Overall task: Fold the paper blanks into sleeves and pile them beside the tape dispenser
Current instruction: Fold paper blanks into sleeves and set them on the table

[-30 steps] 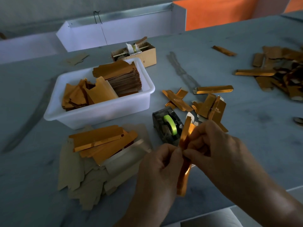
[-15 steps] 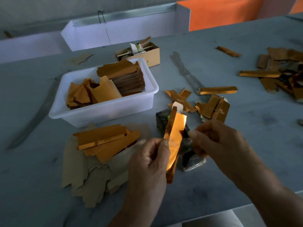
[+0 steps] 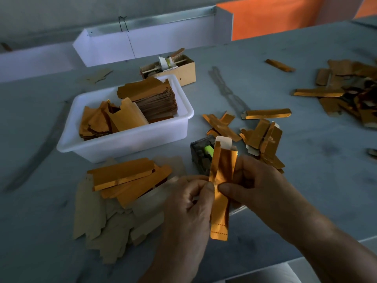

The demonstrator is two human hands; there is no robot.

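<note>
Both hands hold one gold-foil paper blank [image 3: 221, 184] upright over the table's near edge. My left hand [image 3: 191, 209] pinches its left side at mid-length, and my right hand [image 3: 259, 186] pinches the right side. The blank is partly folded lengthwise, its white tab on top. Right behind it stands the dark tape dispenser [image 3: 201, 156] with green tape, partly hidden. A loose pile of folded gold sleeves [image 3: 263, 137] lies to the dispenser's right. More gold blanks [image 3: 126, 176] lie flat on the left over brown-side blanks [image 3: 106, 221].
A white plastic tub [image 3: 130, 139] holding stacked blanks sits behind the flat pile. A small cardboard box [image 3: 177, 68] stands further back. Another heap of gold pieces [image 3: 346, 92] covers the far right. The table's near edge [image 3: 306, 260] runs just below my right forearm.
My right hand has come back onto the blank, which now stands facing me between both thumbs. Half a second ago only my left hand held it.
</note>
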